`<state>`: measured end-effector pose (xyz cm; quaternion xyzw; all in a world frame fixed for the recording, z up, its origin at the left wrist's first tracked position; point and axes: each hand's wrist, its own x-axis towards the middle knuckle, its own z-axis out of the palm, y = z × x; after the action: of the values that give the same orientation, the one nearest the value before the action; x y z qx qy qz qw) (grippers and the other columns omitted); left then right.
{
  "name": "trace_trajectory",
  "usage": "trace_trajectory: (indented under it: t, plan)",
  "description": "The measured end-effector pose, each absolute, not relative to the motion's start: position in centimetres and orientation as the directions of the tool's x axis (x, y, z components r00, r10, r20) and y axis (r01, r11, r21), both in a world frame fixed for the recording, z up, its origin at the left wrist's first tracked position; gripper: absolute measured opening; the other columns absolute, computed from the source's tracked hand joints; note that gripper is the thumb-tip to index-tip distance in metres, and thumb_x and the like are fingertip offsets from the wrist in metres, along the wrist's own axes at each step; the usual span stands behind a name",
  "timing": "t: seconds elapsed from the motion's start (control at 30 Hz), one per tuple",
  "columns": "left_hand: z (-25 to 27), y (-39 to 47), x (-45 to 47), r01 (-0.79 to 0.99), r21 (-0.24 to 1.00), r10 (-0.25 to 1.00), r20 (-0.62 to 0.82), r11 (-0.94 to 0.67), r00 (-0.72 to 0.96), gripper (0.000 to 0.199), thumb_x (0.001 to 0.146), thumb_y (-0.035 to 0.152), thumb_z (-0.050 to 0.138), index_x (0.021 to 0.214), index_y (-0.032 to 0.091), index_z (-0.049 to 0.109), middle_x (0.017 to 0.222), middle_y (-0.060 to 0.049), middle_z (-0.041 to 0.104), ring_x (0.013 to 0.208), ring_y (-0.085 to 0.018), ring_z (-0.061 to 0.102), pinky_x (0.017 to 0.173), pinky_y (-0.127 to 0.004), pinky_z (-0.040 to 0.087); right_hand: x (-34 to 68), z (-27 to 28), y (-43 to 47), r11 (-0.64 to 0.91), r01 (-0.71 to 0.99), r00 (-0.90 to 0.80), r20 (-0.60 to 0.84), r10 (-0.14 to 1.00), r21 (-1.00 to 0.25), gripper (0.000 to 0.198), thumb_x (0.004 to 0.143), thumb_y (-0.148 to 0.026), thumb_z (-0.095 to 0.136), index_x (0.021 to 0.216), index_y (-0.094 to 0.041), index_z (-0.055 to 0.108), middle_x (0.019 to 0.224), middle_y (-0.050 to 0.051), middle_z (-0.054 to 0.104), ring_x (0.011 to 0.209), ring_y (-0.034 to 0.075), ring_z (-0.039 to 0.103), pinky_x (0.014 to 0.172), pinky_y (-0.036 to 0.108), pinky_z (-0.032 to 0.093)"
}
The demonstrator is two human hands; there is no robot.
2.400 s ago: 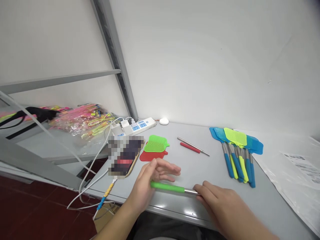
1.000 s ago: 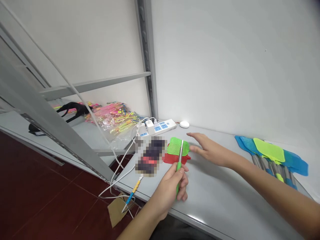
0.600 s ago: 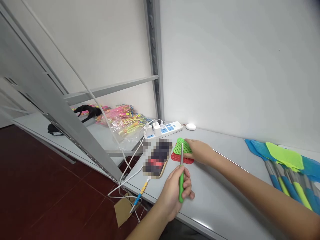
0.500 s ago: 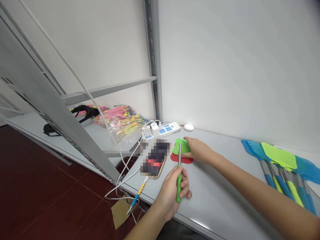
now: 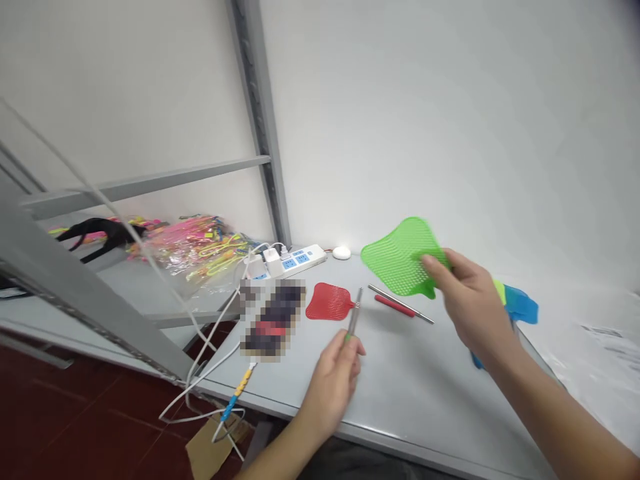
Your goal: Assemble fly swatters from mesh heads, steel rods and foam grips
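Note:
My left hand [image 5: 333, 377] is closed around a green handle, of which only a bit shows, with a metal rod [image 5: 355, 315] sticking up from it. My right hand [image 5: 470, 303] pinches a green mesh fly swatter head [image 5: 403, 259] by its narrow end, held above the table and apart from the rod. Flat on the table lies a red fly swatter head [image 5: 326, 302], its stem end just behind the rod. Right of it are a red handle [image 5: 394, 306] and a loose metal rod [image 5: 424, 317], side by side.
A phone [image 5: 275, 317], blurred out, lies left on the table [image 5: 400, 380] with a charging cable [image 5: 237, 393]. Behind it sit a power strip [image 5: 303, 260] and a white rounded object [image 5: 341, 253]. Blue swatters [image 5: 523, 307] lie partly behind my right arm. A metal post [image 5: 260, 133] rises at the back.
My right hand has lifted the green swatter head off the red one and moved it up and right. The red head now shows whole. My left hand still holds the green handle.

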<state>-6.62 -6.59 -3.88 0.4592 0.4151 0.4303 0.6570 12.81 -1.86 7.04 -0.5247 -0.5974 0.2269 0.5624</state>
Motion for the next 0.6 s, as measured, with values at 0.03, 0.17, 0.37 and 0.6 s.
trace_trajectory:
  t: [0.03, 0.17, 0.37, 0.6]
  plan:
    - [-3.9, -6.9, -5.6, -0.125, 0.973, 0.931, -0.144, 0.196, 0.336, 0.037, 0.093, 0.056, 0.042, 0.086, 0.020, 0.049, 0.059, 0.009, 0.028, 0.046, -0.006, 0.022, 0.044, -0.020, 0.021, 13.9, 6.6, -3.2, 0.336, 0.223, 0.298, 0.392, 0.870, -0.915, 0.021, 0.088, -0.043, 0.058, 0.089, -0.022, 0.065, 0.079, 0.000, 0.056, 0.067, 0.013, 0.050, 0.056, 0.025, 0.040]
    - [-3.2, -7.7, -1.6, 0.110, 0.992, 0.847, -0.110, 0.061, 0.519, 0.038, 0.096, 0.053, 0.037, 0.090, 0.019, 0.055, 0.060, 0.007, 0.036, 0.050, -0.008, 0.029, 0.048, -0.021, 0.024, 17.2, 2.5, -7.4, 0.207, -0.329, 0.533, 0.000, 0.846, -0.921, 0.020, 0.078, -0.034, 0.073, 0.093, -0.024, 0.064, 0.076, -0.005, 0.051, 0.048, 0.005, 0.035, 0.045, 0.019, 0.041]
    - [-2.7, -6.7, -0.2, 0.395, 0.841, 0.793, 0.064, -0.369, 0.606, 0.031, 0.098, 0.041, 0.035, 0.096, 0.022, 0.060, 0.072, 0.002, 0.056, 0.065, -0.014, 0.049, 0.061, -0.024, 0.038, 18.8, -1.9, -11.5, 0.028, -0.683, 0.417, -0.358, 0.836, -0.730, 0.016, 0.080, -0.032, 0.068, 0.080, -0.020, 0.058, 0.063, -0.003, 0.053, 0.051, 0.011, 0.051, 0.042, 0.022, 0.043]
    - [-4.2, -5.9, -1.5, 0.477, 0.648, 0.726, 0.175, -0.594, 0.665, 0.029, 0.098, 0.033, 0.038, 0.118, 0.027, 0.057, 0.105, -0.001, 0.069, 0.092, -0.017, 0.064, 0.079, -0.025, 0.049, 19.0, -4.2, -12.2, 0.228, -0.412, 0.584, -0.063, 0.809, -0.882, 0.038, 0.090, -0.048, 0.053, 0.065, -0.021, 0.045, 0.046, -0.007, 0.036, 0.040, 0.009, 0.031, 0.043, 0.025, 0.030]
